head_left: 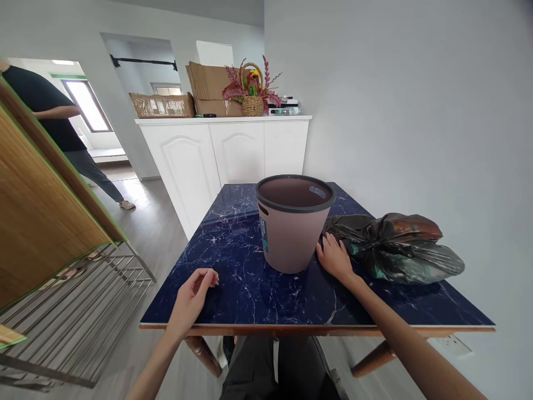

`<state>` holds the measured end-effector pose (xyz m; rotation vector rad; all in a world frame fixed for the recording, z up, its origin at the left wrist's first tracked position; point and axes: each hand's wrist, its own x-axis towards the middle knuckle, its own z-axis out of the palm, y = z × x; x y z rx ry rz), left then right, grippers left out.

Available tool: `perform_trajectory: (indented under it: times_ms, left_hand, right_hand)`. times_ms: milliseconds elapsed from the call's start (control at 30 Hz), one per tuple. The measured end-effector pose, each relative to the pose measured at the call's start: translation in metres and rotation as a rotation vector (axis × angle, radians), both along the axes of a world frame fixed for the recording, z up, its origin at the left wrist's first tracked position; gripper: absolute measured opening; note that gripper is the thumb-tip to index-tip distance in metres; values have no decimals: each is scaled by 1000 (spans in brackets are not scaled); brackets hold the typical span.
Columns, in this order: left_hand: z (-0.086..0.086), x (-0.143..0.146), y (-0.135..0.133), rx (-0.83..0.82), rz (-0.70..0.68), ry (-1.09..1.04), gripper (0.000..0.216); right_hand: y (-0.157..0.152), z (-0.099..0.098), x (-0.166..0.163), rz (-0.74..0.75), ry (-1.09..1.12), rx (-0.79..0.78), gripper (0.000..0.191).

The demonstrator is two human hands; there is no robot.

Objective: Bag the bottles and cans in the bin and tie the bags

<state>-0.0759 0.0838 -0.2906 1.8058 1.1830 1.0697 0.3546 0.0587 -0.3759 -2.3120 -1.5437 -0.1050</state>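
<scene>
A pale mauve trash can [291, 239] with a dark grey rim stands upright on a blue marbled table [237, 300]. It has a handle slot and a label on its left side. My left hand [195, 291] rests on the table left of the can, fingers loosely curled in, with nothing visible in them. To the can's right, my right hand [334, 256] lies flat, fingers open, close to the can's wall. Beside its fingertips sits a knotted black plastic bag [387, 244]; I cannot tell whether they touch. The bag's contents show only faintly, reddish and greenish.
Behind the table is a white cabinet [183, 147] bearing cardboard boxes [162, 105] and a flower basket [252, 104]. A wall [416, 128] runs along the right. At left are a metal rack [95, 311], a wooden panel [41, 205] and another person [45, 105].
</scene>
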Motion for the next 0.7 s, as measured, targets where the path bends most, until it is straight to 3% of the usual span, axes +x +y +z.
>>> perform_trajectory:
  times_ms: [267, 500, 600, 700]
  left_hand:
    - [-2, 0, 0, -1, -7, -7, 41]
    - [-2, -1, 0, -3, -9, 12, 41]
    - [-2, -1, -1, -6, -6, 20, 41]
    - [0, 2, -2, 4, -12, 20, 42]
  right_hand:
    - [-38, -1, -14, 196, 20, 89, 60]
    - [-104, -1, -47, 316, 131, 138, 64]
    - [-141, 18, -68, 320, 432, 34, 68]
    - [-174, 55, -87, 361, 766, -113, 68]
